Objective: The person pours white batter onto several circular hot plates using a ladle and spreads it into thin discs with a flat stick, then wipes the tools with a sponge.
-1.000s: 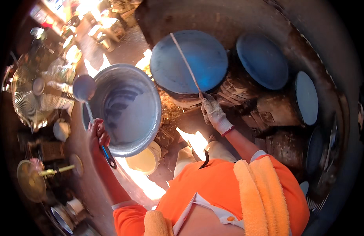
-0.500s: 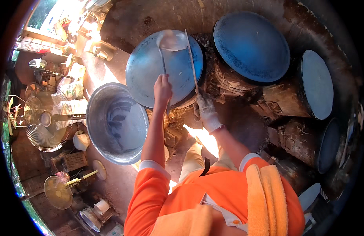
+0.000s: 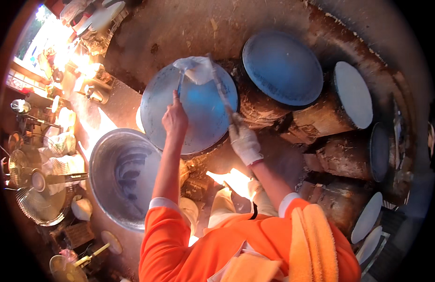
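My left hand, bare, grips a slim-handled tool, its forefinger along the handle. At the tool's far end, a broad, pale, whitish piece hangs over the far rim of a round griddle; whether this is a scoop or a thin sheet is unclear. My right hand, in a whitish work glove, is closed round a long narrow stick. The stick slants across the griddle's right side, its blurred tip against the pale piece. Left of the griddle stands a large metal basin with whitish liquid and smears inside.
More round griddles on brown drum-like stoves curve along the right, including a large dark one and a pale one. Bright flame or light glows below my right hand. A standing fan and assorted household items crowd the left.
My view has shifted, so the griddles and basin sit lower and further left. The stick's tip has moved closer to the tool's pale end. Both hands keep their grips.
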A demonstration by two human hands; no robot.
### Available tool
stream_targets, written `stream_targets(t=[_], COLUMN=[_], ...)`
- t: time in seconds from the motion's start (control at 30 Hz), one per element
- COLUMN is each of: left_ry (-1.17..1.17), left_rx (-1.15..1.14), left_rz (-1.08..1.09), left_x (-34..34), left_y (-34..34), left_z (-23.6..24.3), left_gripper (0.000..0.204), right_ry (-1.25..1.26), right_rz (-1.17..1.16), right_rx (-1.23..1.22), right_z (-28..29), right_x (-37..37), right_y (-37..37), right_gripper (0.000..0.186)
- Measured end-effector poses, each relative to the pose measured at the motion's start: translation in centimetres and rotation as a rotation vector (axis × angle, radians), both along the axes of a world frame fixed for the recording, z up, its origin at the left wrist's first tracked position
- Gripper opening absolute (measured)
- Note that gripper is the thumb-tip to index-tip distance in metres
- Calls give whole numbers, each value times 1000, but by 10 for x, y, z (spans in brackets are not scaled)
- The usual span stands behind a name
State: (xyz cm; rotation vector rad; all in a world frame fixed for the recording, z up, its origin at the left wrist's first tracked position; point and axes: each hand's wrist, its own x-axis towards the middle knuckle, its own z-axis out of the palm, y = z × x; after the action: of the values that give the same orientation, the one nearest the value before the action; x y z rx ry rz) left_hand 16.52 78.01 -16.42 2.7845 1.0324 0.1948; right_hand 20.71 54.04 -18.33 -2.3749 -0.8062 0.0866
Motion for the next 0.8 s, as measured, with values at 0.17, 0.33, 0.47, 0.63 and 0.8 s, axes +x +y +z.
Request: stream_targets(t=[0.17,0.33,0.47,0.63,0.8], left_ry=[-9,-129,-328,-310,-152], left_rx=[-165,-177,-259,-357,-287], left_rz=[172,248,307,306,327], left_x=[-26,-76,-119,-77,-49], left_y=[26,27,-5,-41,-48], left_z=[35,34,41,65,59], left_gripper=[52,49,48,47,48], right_ry=[392,214,288,9,32], right_rz=[-181,-5,145,376,229], right_rx=[-195,-187,-330,-298,-161], right_z=[54,38,69,47,52], right_x=[-2,11,15,21,56], right_y=[4,23,50,50,12], right_gripper=[43,44,46,47,43])
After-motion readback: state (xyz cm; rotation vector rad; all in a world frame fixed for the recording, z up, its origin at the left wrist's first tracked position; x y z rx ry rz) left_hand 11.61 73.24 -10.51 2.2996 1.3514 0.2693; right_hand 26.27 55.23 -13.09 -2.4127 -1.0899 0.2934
